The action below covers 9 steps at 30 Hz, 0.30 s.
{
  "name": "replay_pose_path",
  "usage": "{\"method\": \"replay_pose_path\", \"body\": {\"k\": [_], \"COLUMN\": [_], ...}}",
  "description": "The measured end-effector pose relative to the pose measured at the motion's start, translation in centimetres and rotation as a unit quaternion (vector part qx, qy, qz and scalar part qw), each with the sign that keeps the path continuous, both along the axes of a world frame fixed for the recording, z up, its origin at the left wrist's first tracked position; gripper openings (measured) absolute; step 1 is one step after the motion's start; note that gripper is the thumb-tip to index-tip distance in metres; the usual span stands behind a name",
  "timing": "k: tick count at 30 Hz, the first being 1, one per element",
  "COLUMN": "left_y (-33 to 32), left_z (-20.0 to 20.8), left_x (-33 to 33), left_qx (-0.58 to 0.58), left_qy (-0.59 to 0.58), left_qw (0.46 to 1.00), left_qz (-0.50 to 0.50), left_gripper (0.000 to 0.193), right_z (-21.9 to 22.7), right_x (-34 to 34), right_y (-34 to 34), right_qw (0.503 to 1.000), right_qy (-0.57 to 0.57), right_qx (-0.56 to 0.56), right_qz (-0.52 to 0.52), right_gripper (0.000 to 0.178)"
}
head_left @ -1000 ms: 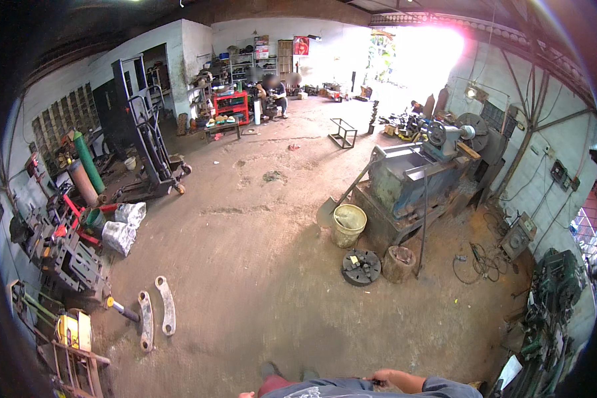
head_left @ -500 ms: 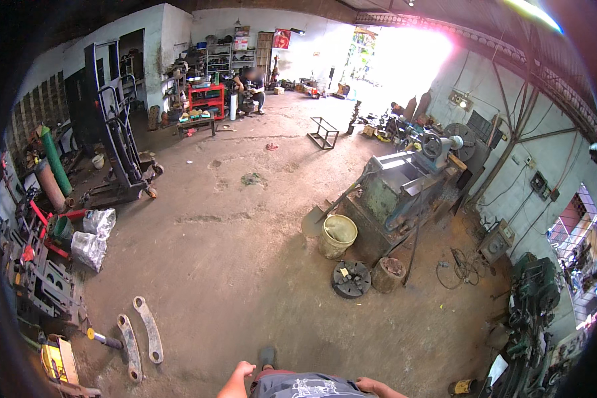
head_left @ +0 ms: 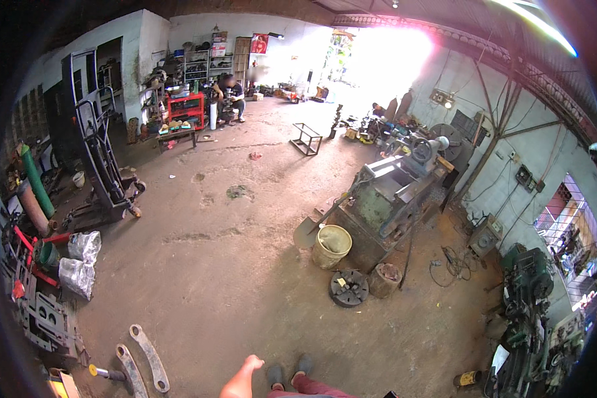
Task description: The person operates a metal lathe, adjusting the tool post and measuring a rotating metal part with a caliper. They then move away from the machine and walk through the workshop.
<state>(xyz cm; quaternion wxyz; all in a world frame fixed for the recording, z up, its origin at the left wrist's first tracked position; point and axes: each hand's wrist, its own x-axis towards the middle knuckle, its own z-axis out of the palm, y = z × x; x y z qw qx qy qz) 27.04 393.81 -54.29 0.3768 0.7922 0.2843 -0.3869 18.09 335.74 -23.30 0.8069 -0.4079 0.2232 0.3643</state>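
My left hand hangs at the lower edge, in front of my body and above the concrete floor. It is small and blurred, so its finger pose is unclear; no held object shows. My right hand is out of the picture. Close to the left hand are my two feet in grey shoes and my dark red trousers. Left of that hand, two flat metal link arms with holes at their ends lie on the floor. A pin with a yellow end lies beside them.
A pale bucket, a shovel and a round chuck stand by a large machine. A pallet stacker and gas cylinders are at left. Green machinery lines the right. Another person sits far back.
The view has shifted, and the floor objects sit a little further left. My left hand has swung forward, my right hand has left the picture, and both feet now show.
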Motion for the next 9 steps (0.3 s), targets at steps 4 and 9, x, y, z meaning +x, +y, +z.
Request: {"method": "replay_pose_path", "body": {"k": [4, 9], "left_y": [-5.6, -9.6], "left_z": [-1.3, -1.5], "left_x": [-3.0, -7.2], "left_qx": [-0.002, -0.134], "left_qy": [-0.013, -0.04], "left_qw": [0.98, 0.963], "left_qz": [-0.198, -0.231], "left_gripper": [0.048, 0.046], "right_z": [-1.9, -3.8], "right_x": [-1.8, -5.9], "right_y": [2.3, 2.4], "right_qw": [0.974, 0.946], "right_qy": [-0.041, -0.082], "right_qx": [0.156, 0.211], "right_qz": [-0.159, -0.231], "right_gripper": [0.056, 0.054]}}
